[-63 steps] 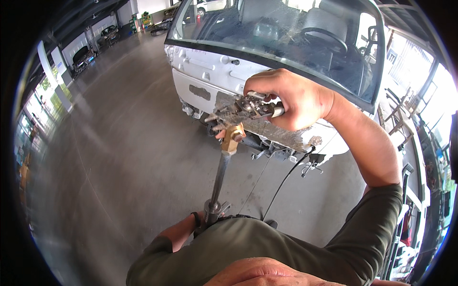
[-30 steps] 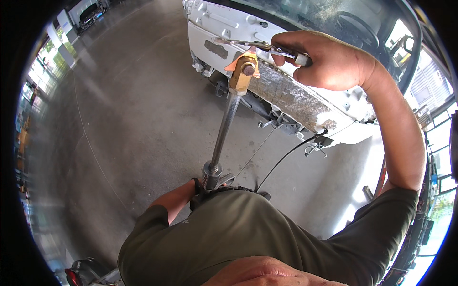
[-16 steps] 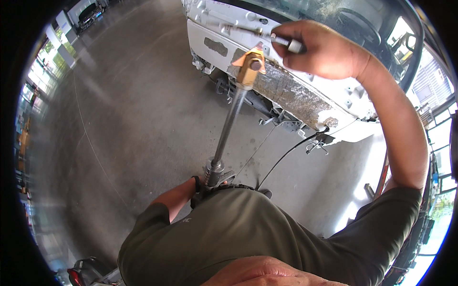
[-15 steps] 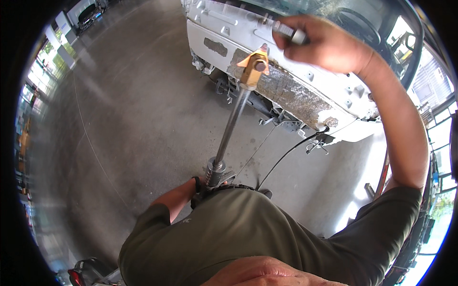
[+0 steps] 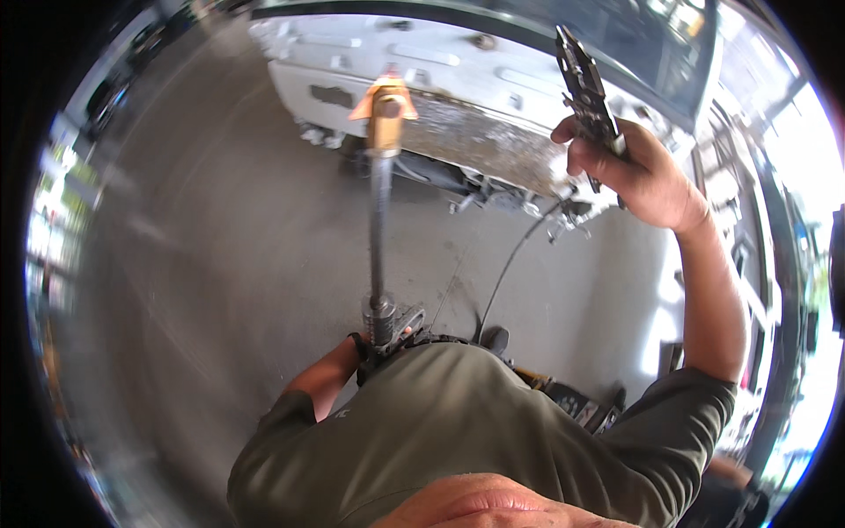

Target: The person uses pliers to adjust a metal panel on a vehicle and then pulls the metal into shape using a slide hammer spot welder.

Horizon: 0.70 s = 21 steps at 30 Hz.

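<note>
My right hand (image 5: 647, 172) grips metal locking pliers (image 5: 583, 84), jaws pointing up, right of the puller and in front of the truck's panel. My left hand (image 5: 366, 345), partly hidden at my waist, is closed on a steel slide-hammer puller (image 5: 381, 224) near its cylindrical weight and handle. The puller's shaft rises to a brass fitting (image 5: 385, 128) with a bolt and copper-coloured pieces at its end. Behind it is a white truck front (image 5: 317, 110) with bare, corroded metal patches; whether the copper tip touches it cannot be told.
A black cable (image 5: 519, 248) runs from the truck's lower front down toward my feet. Grey concrete floor (image 5: 202, 264) surrounds me. Black and yellow equipment (image 5: 572, 405) lies at my right, and frames and glazing line the right edge. Vehicles stand in the far left background, blurred.
My right hand has moved down and right, away from the fitting, turning the pliers from sideways to upright. The view has shifted, with truck and puller tip now further left in the picture.
</note>
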Tool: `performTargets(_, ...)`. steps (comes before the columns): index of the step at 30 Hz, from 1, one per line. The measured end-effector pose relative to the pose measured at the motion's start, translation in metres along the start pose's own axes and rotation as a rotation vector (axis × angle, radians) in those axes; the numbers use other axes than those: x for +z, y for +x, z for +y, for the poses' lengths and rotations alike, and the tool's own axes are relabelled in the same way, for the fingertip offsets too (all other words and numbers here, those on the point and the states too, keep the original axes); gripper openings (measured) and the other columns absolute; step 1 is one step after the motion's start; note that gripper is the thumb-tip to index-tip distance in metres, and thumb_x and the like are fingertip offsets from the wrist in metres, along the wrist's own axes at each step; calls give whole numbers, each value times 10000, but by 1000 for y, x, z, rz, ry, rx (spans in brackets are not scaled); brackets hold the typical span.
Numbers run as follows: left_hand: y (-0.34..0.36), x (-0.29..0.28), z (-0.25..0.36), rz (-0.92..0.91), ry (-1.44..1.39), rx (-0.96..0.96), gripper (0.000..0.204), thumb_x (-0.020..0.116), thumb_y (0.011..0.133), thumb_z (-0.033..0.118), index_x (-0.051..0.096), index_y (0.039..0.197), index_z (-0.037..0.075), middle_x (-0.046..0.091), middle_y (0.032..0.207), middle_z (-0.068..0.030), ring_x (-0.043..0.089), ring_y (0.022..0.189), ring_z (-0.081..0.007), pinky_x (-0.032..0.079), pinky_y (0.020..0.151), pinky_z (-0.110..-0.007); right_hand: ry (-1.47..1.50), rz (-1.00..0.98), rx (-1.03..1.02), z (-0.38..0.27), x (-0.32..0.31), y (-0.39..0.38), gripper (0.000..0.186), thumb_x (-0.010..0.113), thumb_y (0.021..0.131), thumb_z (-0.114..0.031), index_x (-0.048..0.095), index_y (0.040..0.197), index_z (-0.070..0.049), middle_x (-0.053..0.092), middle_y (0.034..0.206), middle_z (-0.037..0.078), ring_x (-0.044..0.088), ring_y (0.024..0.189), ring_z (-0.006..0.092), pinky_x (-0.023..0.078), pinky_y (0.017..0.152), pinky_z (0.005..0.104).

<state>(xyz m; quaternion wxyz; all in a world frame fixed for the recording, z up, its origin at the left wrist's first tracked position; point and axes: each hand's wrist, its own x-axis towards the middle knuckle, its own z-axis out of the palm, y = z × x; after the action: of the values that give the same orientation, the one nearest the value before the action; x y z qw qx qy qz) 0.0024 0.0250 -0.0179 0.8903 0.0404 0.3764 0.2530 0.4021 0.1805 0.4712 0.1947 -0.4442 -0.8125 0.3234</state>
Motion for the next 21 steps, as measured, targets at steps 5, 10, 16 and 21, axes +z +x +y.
performTargets(5,36,7,29,-18,87,-171,347,725,959,299,678,1161,21,749,1004,-162,759,811,-257,652,758,-400,29,291,252,49,-16,-133,329,603,1074,-297,704,1312,-93,734,931,-7,579,759,46,478,701,247)
performTargets(10,37,10,28,20,182,-367,358,725,956,295,674,1171,12,748,1005,-170,760,803,-262,655,750,-401,194,604,582,38,19,-316,459,609,1069,-295,582,1497,-130,755,1198,55,670,907,93,579,822,276)
performTargets(16,90,38,43,13,373,-527,372,724,953,289,671,1183,2,747,1007,-179,762,794,-268,657,741,-403,333,948,864,-1,123,-445,690,683,991,-104,394,1611,-11,648,1430,169,630,1354,255,556,1098,401)
performTargets(21,133,79,38,-20,489,-583,383,723,950,285,668,1193,-7,746,1008,-186,763,786,-274,659,733,-404,339,964,1124,-26,159,-502,533,704,917,-105,599,1433,-25,689,1116,41,655,1071,144,517,987,294)
